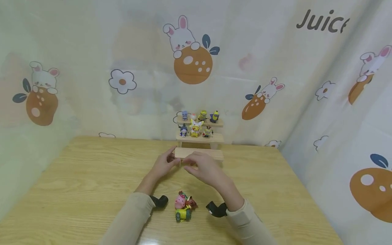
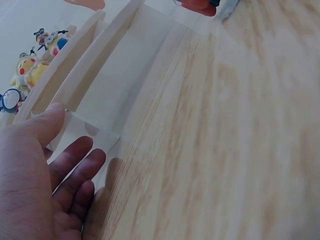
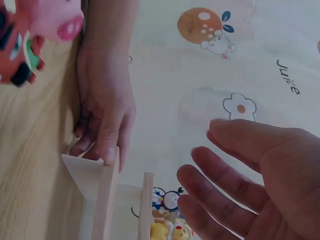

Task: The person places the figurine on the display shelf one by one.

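Observation:
A three-tier wooden display stand [image 1: 200, 153] stands at the back of the table against the curtain. My left hand [image 1: 163, 165] grips the left end of its lowest step, thumb on the board's edge [image 3: 105, 195] and fingers by the side panel [image 2: 87, 127]. My right hand [image 1: 203, 166] hovers in front of that step with relaxed, parted fingers [image 3: 220, 175] and nothing in them. Small figurines line the upper tiers, among them a yellow one with white ears [image 1: 195, 129], a dark blue one [image 1: 183, 131] and a yellow one with a blue cape [image 1: 214, 116].
Between my forearms on the table lie a pink pig figurine [image 1: 180, 201], a red-brown figurine [image 1: 191, 203] and a yellow-and-green toy [image 1: 182, 214], close together. A curtain [image 1: 147, 112] printed with rabbits and oranges hangs behind and to the right of the wooden table [image 1: 101, 177].

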`<state>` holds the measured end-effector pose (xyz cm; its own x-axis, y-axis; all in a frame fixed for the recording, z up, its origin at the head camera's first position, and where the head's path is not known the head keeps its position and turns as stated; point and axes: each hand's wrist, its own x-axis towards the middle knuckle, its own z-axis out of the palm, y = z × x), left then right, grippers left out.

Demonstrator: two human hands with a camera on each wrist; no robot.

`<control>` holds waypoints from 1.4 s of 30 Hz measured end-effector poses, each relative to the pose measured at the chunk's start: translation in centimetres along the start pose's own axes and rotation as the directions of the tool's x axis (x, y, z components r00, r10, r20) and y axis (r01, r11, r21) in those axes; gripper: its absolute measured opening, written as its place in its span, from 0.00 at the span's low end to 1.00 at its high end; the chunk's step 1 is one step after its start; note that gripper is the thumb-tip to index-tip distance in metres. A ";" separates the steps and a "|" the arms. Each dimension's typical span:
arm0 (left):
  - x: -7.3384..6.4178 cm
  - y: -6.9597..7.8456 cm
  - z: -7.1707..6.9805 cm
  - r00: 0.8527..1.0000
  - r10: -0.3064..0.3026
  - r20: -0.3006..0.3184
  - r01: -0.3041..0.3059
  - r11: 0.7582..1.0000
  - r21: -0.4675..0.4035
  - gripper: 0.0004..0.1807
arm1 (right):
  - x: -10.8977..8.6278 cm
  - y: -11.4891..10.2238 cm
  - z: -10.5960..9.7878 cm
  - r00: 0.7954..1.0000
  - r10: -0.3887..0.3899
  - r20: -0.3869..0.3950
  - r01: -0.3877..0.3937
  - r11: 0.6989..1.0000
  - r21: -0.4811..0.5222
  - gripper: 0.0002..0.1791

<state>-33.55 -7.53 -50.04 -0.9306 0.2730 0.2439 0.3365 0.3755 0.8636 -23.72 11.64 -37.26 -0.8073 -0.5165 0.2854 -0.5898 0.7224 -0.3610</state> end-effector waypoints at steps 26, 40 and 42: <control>-0.2 0.3 -0.2 1.000 -0.022 -0.007 0.022 0.999 -0.038 0.37 | -1.5 -2.1 4.7 0.863 -0.040 0.503 0.130 0.981 -0.145 0.12; -0.2 0.1 -0.1 1.000 -0.017 0.003 0.017 0.999 -0.038 0.37 | -0.9 -1.1 3.0 0.919 -0.079 0.387 0.094 0.995 -0.022 0.09; -0.2 0.2 -0.2 1.000 -0.018 0.006 0.018 0.999 -0.043 0.37 | -0.7 0.1 2.4 0.945 -0.040 0.323 0.037 0.999 0.018 0.09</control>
<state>-33.36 -7.66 -49.86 -0.9355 0.2714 0.2262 0.3134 0.3420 0.8859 -23.33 10.99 -39.60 -0.7459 -0.6660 -0.0025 -0.6191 0.6947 -0.3661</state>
